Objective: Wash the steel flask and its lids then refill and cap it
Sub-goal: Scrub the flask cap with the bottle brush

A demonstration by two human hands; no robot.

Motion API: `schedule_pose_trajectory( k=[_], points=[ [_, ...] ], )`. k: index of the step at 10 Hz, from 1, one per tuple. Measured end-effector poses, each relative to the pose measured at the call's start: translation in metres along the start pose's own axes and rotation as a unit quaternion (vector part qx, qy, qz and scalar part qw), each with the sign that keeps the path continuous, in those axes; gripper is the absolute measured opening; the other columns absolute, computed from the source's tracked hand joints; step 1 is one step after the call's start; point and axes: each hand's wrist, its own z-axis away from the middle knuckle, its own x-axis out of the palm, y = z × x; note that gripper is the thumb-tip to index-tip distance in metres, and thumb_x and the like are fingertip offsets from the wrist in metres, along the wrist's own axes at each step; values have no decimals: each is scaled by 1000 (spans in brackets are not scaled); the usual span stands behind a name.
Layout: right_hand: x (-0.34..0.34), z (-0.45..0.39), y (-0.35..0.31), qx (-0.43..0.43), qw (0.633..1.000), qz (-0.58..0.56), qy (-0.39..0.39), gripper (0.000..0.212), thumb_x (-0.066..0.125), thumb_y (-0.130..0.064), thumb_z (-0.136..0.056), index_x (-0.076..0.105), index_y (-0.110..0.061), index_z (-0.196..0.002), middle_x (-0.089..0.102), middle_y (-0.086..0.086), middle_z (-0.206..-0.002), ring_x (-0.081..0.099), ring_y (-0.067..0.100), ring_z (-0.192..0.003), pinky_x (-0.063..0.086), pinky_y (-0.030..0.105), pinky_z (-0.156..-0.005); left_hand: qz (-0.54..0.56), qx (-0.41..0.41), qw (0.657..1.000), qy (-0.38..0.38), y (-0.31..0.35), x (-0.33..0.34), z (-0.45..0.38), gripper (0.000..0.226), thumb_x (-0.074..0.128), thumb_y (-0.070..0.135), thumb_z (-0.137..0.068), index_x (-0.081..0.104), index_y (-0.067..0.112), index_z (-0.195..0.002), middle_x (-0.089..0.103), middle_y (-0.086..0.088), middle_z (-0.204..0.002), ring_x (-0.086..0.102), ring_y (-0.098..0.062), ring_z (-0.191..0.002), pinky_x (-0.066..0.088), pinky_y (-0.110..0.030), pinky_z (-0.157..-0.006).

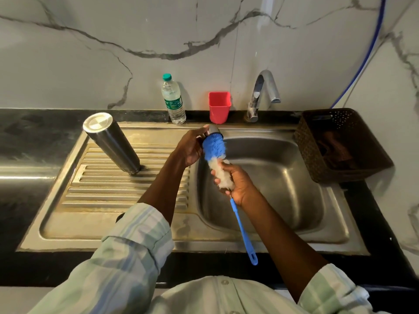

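Both hands are being kept over the sink [260, 168]: a lid [215, 130] is being gripped by the left hand [191, 147], the bottle brush [217, 164] by the right hand [238, 184]. The steel flask [111, 142] is being stood upside down on the drainboard left of the sink.

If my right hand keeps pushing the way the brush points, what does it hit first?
Probably the lid held by the left hand: the brush gripped by the right hand already has its bristles at it. Depth is unclear.
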Motion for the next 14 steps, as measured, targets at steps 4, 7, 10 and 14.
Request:
schedule_pose_trajectory(
  k=[4,7,10,14],
  points=[
    [-11,1,2,-10,999,31,-17,34,63,-24,-84,61,-15,-117,65,9,-83,54,12,-49,26,15,-33,7,2,1000,-9,7,10,6,13,68,18,-90,62,7,-93,67,-7,-74,67,-23,-70,55,-40,-79],
    [-15,-1,14,-275,633,683,238,56,60,-28,-93,42,-30,-146,66,4,-104,64,23,-89,51,37,-73,-147,44,974,166,-4,11,-1,39,89,33,-71,63,6,-82,59,-8,-72,59,-22,-68,60,-42,-77],
    [-13,2,6,-239,809,500,196,38,63,-25,-91,60,-23,-129,66,10,-97,59,17,-70,46,29,-56,-54,1,997,58,-4,10,7,50,65,56,-88,61,9,-105,71,-12,-95,70,-25,-86,59,-39,-77],
    [-18,18,2,-42,994,88,44,28,63,-23,-88,64,-14,-114,67,7,-78,55,15,-50,29,17,-34,2,-10,1000,-17,-14,26,16,28,72,33,-88,62,7,-93,67,-12,-84,66,-22,-72,58,-32,-70]
  ],
)
